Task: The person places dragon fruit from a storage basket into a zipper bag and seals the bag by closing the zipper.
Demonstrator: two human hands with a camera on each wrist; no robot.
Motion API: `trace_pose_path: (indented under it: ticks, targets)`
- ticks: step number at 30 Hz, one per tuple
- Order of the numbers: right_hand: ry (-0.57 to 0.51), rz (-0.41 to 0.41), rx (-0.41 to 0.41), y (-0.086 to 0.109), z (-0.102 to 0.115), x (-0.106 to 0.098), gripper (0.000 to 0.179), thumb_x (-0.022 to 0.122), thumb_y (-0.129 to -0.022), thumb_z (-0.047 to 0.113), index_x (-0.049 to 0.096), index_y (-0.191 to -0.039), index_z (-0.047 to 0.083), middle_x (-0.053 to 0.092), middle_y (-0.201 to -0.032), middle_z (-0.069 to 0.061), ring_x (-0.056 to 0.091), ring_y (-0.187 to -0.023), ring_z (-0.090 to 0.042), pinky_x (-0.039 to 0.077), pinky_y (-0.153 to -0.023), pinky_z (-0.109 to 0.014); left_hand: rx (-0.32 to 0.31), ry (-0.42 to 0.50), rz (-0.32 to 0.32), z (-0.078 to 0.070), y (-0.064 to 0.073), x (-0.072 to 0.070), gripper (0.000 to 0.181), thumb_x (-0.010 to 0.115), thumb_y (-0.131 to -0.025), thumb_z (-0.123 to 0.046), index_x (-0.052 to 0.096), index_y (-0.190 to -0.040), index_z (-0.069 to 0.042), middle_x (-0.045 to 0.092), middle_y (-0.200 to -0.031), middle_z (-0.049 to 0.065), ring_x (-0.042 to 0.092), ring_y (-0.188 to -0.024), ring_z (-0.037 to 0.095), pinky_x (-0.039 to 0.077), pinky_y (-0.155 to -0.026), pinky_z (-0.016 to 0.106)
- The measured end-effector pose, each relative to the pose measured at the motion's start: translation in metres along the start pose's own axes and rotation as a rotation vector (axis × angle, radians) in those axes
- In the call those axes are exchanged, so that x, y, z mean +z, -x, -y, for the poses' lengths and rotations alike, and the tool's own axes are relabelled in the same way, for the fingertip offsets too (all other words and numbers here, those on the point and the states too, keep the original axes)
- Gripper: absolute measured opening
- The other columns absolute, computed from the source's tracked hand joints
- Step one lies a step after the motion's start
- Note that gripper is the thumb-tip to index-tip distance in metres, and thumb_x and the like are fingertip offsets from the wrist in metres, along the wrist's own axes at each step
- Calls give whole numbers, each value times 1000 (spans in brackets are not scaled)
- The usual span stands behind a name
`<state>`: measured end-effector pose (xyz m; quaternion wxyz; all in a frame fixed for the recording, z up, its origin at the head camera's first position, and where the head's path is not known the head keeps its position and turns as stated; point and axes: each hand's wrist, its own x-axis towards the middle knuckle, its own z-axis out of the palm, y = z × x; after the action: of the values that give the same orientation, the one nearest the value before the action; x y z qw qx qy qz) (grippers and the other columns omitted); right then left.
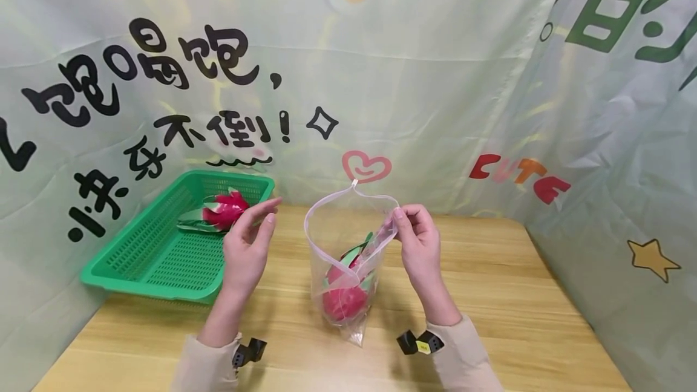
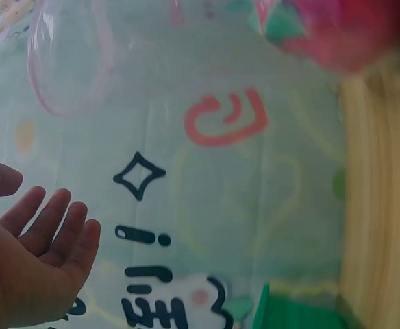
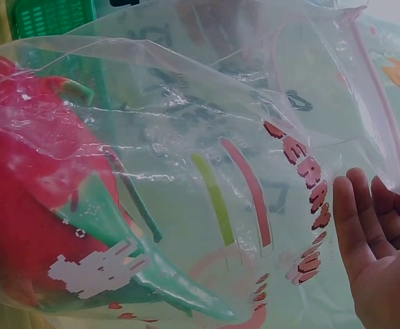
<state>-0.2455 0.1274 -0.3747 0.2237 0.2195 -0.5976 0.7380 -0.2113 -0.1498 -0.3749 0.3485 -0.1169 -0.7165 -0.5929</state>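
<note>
A clear plastic bag [image 1: 333, 259] is upright over the middle of the table [image 1: 517, 319], about midway between its left and right edges, mouth spread wide; the film is creased and glossy, the rim is edged in pale pink-lilac, and a small white slider [image 1: 355, 182] sits on the part of the rim nearest the table's back edge. On the film I note dark red block lettering [image 3: 316, 195], a green bar [image 3: 214, 199], a pink bar [image 3: 249, 192] and a white pixelated figure [image 3: 94, 271]. Low inside the bag lies a dragon fruit [image 1: 344, 301], bright pinkish red and shiny, its long green pointed scales directed towards the mouth. The right hand [image 1: 422, 241] pinches the right side of the rim between thumb and fingers; the fruit lies below and to the left of that hand. The left hand [image 1: 247, 247] is raised, fingers loosely extended and free of any load, apart from the bag, which is to its right. Behind and to the left of this hand, a green basket [image 1: 174, 265] covers the table's back left corner, carrying a second dragon fruit [image 1: 224, 209] in its rear half, partly hidden from where I stand
</note>
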Motion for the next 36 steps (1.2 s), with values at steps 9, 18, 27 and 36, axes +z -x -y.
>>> trace_pose_path:
  ticks: [9, 18, 27, 36]
  targets:
    - [8, -5, -7, -1, -1, -2, 20, 54, -107, 3, 52, -102, -17, 66, -85, 1, 68, -74, -9, 61, -70, -24, 61, -200, 37, 5, -12, -34, 37, 65, -101, -3, 70, -136, -13, 70, -133, 7, 65, -111, -3, 47, -96, 11]
    - [-22, 7, -23, -2, -3, -3, 20, 53, -107, 1, 50, -102, -18, 66, -84, 0, 69, -73, -10, 61, -69, -24, 214, -433, 141, 14, -31, -60, 44, 70, -95, 1, 67, -138, -10, 64, -144, 7, 59, -133, 33, 43, -93, 3]
    - [-15, 9, -25, -3, -3, -5, 20, 54, -106, 1, 51, -102, -17, 66, -84, -1, 68, -74, -10, 61, -71, -24, 251, -604, 292, 23, -57, -77, 44, 71, -97, -6, 64, -141, -7, 56, -153, 9, 55, -136, 38, 51, -103, 24]
    - [2, -8, -7, -3, -3, -5, 19, 55, -106, 2, 52, -102, -16, 65, -83, 1, 68, -72, -9, 61, -68, -24, 264, -739, 415, 43, -91, -92, 45, 68, -98, -9, 61, -143, -6, 51, -157, 11, 52, -136, 41, 53, -84, 57]
